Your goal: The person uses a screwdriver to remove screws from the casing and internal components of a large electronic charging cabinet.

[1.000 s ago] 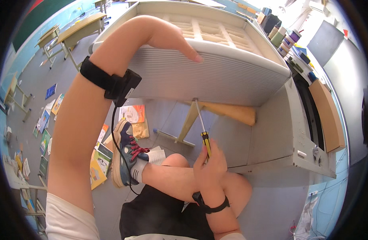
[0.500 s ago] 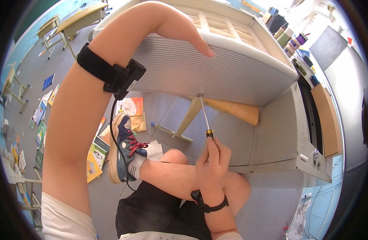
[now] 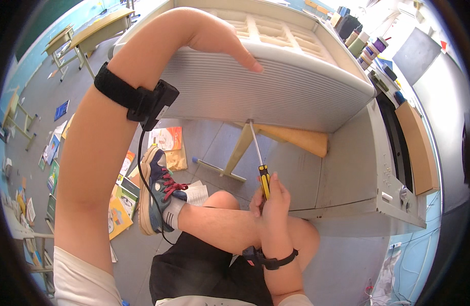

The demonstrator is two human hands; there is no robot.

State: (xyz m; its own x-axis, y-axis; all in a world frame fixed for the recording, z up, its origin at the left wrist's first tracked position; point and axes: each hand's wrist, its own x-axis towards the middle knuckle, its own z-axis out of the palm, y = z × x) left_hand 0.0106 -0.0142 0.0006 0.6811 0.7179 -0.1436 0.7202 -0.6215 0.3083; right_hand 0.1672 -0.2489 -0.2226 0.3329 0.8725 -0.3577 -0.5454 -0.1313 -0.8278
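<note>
A grey panel with fine ribs (image 3: 286, 97) and a pale rounded upper edge stands tilted before me. Over that edge is hooked my left hand (image 3: 217, 38), thumb on the ribbed front and the other fingers hidden behind; it grips the panel. My right hand (image 3: 276, 201) is closed round the yellow and black handle of a screwdriver (image 3: 264, 178). Its metal shaft points up and away, and the tip meets a small spot at the panel's lower edge. Whether a screw sits there is too small to tell.
A grey metal cabinet (image 3: 347, 168) adjoins the panel at the right. Beneath the panel are a table leg (image 3: 238, 148) and a wooden piece (image 3: 296, 138). My crossed leg and shoe (image 3: 161, 191) are below. Books (image 3: 120, 219) litter the floor at left; desks (image 3: 100, 30) stand behind.
The right hand's fingers have shifted on the screwdriver, so more of its yellow handle shows. Its tip stays at the panel's lower edge. The left hand keeps its hold on the panel.
</note>
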